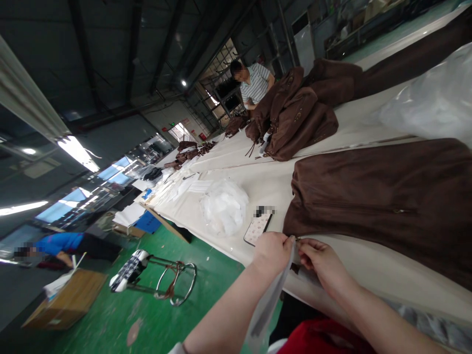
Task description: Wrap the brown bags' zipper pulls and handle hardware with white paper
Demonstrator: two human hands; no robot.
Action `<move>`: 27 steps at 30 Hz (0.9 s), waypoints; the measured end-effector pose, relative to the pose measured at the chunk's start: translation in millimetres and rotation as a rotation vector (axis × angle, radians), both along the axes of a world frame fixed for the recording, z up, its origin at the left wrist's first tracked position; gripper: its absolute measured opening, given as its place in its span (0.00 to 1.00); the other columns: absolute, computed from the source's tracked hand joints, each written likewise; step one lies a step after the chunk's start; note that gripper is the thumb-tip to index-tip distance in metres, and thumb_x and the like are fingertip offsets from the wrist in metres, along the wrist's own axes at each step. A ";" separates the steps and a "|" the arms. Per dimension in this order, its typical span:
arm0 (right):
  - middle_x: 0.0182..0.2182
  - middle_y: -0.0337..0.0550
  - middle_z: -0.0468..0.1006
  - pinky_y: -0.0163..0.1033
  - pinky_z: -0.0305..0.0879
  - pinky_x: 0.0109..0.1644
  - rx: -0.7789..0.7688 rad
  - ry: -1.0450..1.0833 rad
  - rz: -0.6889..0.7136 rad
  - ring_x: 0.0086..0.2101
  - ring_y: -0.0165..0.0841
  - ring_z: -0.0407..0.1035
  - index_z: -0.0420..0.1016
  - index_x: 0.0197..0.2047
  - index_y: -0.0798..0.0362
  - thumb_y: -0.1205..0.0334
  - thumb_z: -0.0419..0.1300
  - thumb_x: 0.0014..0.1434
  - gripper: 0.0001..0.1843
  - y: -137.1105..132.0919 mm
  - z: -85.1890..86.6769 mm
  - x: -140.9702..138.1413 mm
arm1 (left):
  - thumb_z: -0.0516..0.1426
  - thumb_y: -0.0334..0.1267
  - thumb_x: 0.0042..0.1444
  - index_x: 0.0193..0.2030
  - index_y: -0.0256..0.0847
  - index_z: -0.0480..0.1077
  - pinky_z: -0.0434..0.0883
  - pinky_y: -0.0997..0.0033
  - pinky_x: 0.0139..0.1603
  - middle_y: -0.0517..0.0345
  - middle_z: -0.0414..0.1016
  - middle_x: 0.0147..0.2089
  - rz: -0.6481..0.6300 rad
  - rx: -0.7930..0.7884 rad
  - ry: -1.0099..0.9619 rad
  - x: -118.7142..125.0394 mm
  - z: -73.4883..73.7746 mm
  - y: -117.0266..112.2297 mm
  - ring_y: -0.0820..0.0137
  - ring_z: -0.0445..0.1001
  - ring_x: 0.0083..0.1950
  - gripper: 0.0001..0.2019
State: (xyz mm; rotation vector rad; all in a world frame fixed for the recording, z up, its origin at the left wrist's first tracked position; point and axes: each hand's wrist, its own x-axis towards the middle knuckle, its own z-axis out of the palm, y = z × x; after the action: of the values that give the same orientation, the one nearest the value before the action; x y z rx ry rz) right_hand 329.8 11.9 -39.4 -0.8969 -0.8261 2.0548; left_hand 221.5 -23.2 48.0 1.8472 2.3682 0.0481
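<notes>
A brown bag (368,191) of suede-like material lies flat on the cream-covered table (265,172), a zipper running along its side. At its near left corner my two hands almost meet. My left hand (275,248) is closed in a pinch on a strip of translucent plastic (271,305), which hangs down past the table edge. My right hand (320,258) is pinched closed right beside it; whatever small piece is between its fingertips is too small to name. A phone in a patterned case (258,226) lies just beyond my left hand.
Crumpled clear plastic (224,206) sits past the phone. Brown bags (295,118) are heaped farther back, near a person in a striped shirt (254,83). More plastic (435,98) lies at right. A stool (155,275) and cardboard box (66,300) stand on the green floor.
</notes>
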 end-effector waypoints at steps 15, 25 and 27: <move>0.22 0.40 0.73 0.33 0.58 0.19 0.163 -0.304 0.247 0.18 0.28 0.66 0.70 0.26 0.54 0.57 0.55 0.53 0.10 8.6 -6.3 0.8 | 0.52 0.39 0.57 0.26 0.38 0.75 0.57 0.75 0.26 0.60 0.71 0.23 0.043 0.131 -0.382 -17.4 -36.7 4.2 0.74 0.66 0.26 0.14; 0.15 0.37 0.69 0.31 0.53 0.16 0.232 -0.332 0.303 0.14 0.26 0.60 0.67 0.22 0.53 0.54 0.52 0.55 0.15 11.8 -18.3 -2.8 | 0.54 0.39 0.56 0.32 0.42 0.73 0.64 0.73 0.33 0.58 0.74 0.32 -0.062 0.228 -0.217 -13.3 -28.0 -11.9 0.70 0.70 0.33 0.08; 0.12 0.35 0.66 0.31 0.50 0.15 0.256 -0.364 0.301 0.12 0.26 0.57 0.66 0.21 0.53 0.55 0.52 0.55 0.15 11.4 -20.7 -4.0 | 0.56 0.38 0.54 0.35 0.43 0.72 0.65 0.72 0.35 0.57 0.74 0.35 -0.073 0.227 -0.169 -9.4 -24.0 -19.1 0.68 0.71 0.36 0.05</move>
State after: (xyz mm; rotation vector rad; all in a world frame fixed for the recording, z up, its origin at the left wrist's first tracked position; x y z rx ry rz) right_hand 325.9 23.2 -60.1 -1.0677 -1.4625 1.9967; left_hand 212.1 -42.3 24.0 1.9372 2.2572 0.4636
